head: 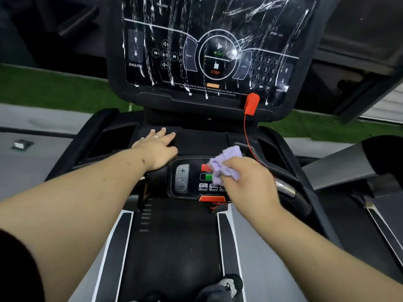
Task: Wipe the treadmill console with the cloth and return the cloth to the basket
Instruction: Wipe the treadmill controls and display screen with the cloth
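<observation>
Crumpled lilac cloth lies on the foam-streaked black treadmill console's lower button panel.

The treadmill console stands at the far end, tilted up behind a lower button panel, with the belt stretching nearer below it. The left hand rests flat on the ledge left of the panel. The right hand holds the cloth on the panel's right side, beside a cord hanging from a clip on the console's lower right edge.
</observation>
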Tool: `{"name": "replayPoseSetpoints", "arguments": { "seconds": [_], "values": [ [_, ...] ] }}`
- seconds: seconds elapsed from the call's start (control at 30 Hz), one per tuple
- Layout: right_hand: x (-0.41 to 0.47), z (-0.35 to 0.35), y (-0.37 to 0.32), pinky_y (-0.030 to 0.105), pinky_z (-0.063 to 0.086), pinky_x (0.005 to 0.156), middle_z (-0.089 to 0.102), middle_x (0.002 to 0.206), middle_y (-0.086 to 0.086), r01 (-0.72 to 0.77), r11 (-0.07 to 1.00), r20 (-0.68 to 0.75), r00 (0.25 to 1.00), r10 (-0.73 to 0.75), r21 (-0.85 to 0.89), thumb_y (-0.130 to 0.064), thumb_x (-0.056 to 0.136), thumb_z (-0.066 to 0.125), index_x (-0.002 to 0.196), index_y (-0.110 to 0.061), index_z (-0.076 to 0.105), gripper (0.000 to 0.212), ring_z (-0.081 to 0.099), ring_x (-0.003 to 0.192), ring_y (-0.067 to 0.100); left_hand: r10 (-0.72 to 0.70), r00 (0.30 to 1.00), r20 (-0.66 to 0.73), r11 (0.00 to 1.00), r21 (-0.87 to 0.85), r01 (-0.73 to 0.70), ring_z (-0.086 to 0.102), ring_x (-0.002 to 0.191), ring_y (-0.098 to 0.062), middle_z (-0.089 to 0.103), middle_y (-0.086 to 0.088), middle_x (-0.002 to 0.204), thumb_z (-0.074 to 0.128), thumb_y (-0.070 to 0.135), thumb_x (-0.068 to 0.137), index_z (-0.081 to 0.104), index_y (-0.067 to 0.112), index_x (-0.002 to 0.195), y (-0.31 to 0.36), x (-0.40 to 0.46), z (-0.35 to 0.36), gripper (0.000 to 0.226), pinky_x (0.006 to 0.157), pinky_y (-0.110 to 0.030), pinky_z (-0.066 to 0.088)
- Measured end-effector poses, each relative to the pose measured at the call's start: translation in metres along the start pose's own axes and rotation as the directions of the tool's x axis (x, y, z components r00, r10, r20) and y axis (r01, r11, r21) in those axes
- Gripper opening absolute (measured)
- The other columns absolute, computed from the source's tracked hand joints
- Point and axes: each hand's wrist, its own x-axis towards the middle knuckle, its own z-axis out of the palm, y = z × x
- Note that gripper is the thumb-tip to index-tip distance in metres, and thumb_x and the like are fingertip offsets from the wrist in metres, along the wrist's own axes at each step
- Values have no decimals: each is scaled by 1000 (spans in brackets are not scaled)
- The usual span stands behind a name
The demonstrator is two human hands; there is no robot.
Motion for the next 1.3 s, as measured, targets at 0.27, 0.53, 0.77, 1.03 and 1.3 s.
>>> {"name": "replayPoseSetpoints", "arguments": {
  "seconds": [0.27, 0.53, 0.77, 1.03, 1.3],
  "values": [
    [-25, 14, -4, 26, 36, 53, 58, 74, -6, 308, 950, 175, 940, -294, -54, -25, 72, 61, 80, -29, 69, 11, 60, 69, 21, 10, 1000, 5, 1000, -22, -9, -7, 158, -18, -3, 9, 171, 39, 40, 100, 15, 40, 162, -1, -1, 0, 66, 127, -42, 2],
    [0, 24, -37, 30, 42, 61, 64, 79, -10, 43, 998, -56, 998, -41, 45, -20, 85, 57, 76, -27, 68, 15, 58, 73, 12, 11, 1000, 14, 1000, 11, -11, -9, 158, -20, -5, 6, 171, 37, 40, 101, 12, 38, 163, -1, 2, 1, 66, 128, -45, 2],
    [-20, 20, -17, 25, 33, 55, 60, 77, -9, 272, 960, 175, 950, -259, -59, -31, 75, 57, 80, -31, 69, 14, 57, 73, 14, 21, 1000, 15, 1000, 1, -21, -9, 158, -19, -4, 8, 171, 38, 40, 100, 14, 38, 162, -4, 3, 2, 67, 128, -43, 3],
    [12, 0, -13, 30, 41, 62, 50, 79, -7, 83, 996, 93, 992, -80, -26, -25, 88, 54, 86, -27, 64, 10, 51, 76, 15, 108, 981, -160, 994, -7, -111, 19, 155, -13, 16, 9, 170, 36, 31, 99, 23, 34, 162, -1, -6, -1, 64, 123, -37, 27],
    [64, -32, -28, 31, 49, 72, 46, 87, -3, 14, 983, 2, 1000, -15, 184, -39, 86, 65, 78, -33, 67, 10, 49, 83, 8, 398, 870, -290, 912, 225, -343, 20, 156, -19, 20, -1, 169, 45, 15, 96, 18, 25, 163, 27, -25, -32, 73, 124, -34, 26]
  ]
}}
